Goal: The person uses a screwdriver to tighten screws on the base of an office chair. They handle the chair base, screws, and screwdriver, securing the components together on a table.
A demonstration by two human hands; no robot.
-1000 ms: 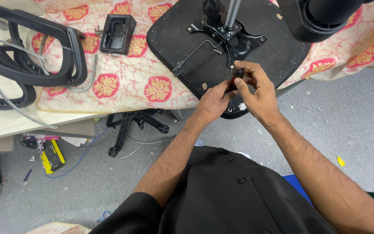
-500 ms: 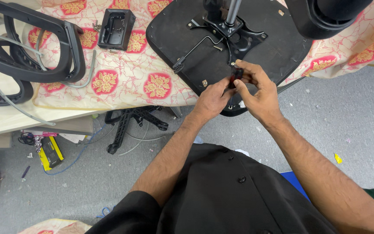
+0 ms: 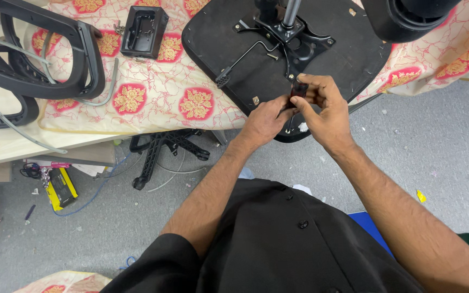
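Black chair frame (image 3: 33,54) lies far left, unattached; star base (image 3: 164,149) on floor under table. Left hand (image 3: 264,119) and right hand (image 3: 324,108) both pinching small dark part (image 3: 298,89) at upturned seat (image 3: 234,59) near edge. Mechanism plate (image 3: 294,32) already mounted.

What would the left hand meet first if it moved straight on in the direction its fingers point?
The left hand points up and right, so it would probably first meet the small dark part held at the fingertips, then the right hand; depth is unclear.

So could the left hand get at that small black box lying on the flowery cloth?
Probably yes: the black box lies open on the cloth with nothing between, but the left hand is busy on a small dark part.
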